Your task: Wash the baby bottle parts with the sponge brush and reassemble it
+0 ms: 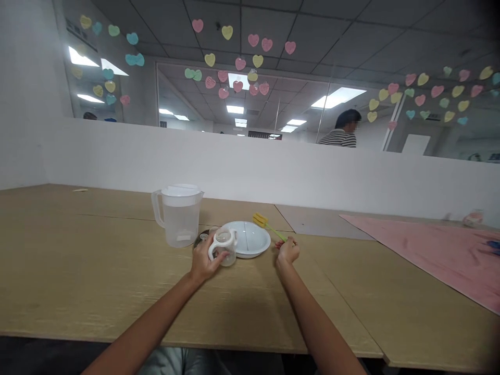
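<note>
My left hand (pixel 205 262) is closed around a clear baby bottle (pixel 228 257) with a white two-handled ring at its top. The bottle is tilted, and its open mouth seems to face me. In my right hand (pixel 288 251) the fingers pinch the thin green handle of a bottle brush (pixel 261 220), whose yellow sponge head points up and left. Between the hands, just beyond the bottle, stands a white oval bowl (pixel 258 244). The brush head is over or just behind the bowl's right rim. Partly hidden behind my left hand lies a dark round dish (pixel 198 240) with small clear parts.
A translucent lidded pitcher (pixel 182 221) stands left of the bowl. A pink cloth (pixel 437 255) covers the table's right side. The wooden table (pixel 97 281) ends at a white wall with a window above it, through which a person in a striped top shows.
</note>
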Motion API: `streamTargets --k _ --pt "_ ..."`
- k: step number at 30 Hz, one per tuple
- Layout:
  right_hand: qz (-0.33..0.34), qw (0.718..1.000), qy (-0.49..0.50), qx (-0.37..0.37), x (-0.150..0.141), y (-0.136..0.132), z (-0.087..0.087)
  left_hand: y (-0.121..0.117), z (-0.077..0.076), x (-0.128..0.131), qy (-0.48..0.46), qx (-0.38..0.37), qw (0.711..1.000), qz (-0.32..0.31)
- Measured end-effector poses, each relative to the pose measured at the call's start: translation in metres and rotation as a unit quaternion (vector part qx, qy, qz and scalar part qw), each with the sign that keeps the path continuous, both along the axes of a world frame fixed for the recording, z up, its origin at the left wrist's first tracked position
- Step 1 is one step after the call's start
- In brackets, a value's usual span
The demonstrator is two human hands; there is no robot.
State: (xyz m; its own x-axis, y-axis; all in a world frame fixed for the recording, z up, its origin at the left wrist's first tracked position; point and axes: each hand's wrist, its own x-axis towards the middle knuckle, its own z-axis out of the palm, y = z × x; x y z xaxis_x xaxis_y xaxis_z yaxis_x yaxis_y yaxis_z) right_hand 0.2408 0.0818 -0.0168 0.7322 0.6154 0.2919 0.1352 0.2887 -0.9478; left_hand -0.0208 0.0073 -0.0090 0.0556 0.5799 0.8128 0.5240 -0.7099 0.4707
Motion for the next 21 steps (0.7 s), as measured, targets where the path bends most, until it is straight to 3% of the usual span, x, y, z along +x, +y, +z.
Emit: streamTargets --k 3,7,12,17,21 --pt "-0.034 0.999 0.028 -0.024 0.0017 0.0001 0.0024 -0.0038 -0.0005 0.0035 0.069 0.020 0.997 -0.025" --pt "-0.020 0.998 0.010 -0.051 -0.0011 -0.0025 0.0031 -0.0077 0.0001 0.0071 0.109 0.025 0.992 -0.050" --pt "0.017 0.992 -0.076 -0.098 -0.0075 -0.0059 -0.0005 -0.0101 -0.0013 0.0063 0.122 -0.018 0.991 -0.060" --pt "0.036 0.975 -0.167 -0.143 -0.0079 -0.0054 -0.0026 -0.0075 -0.0060 0.0071 0.188 -0.005 0.980 -0.071" --pt "0.056 0.960 -0.213 -0.174 -0.0081 -0.0060 -0.0031 -0.0092 -0.0019 0.0096 0.230 -0.053 0.969 -0.070"
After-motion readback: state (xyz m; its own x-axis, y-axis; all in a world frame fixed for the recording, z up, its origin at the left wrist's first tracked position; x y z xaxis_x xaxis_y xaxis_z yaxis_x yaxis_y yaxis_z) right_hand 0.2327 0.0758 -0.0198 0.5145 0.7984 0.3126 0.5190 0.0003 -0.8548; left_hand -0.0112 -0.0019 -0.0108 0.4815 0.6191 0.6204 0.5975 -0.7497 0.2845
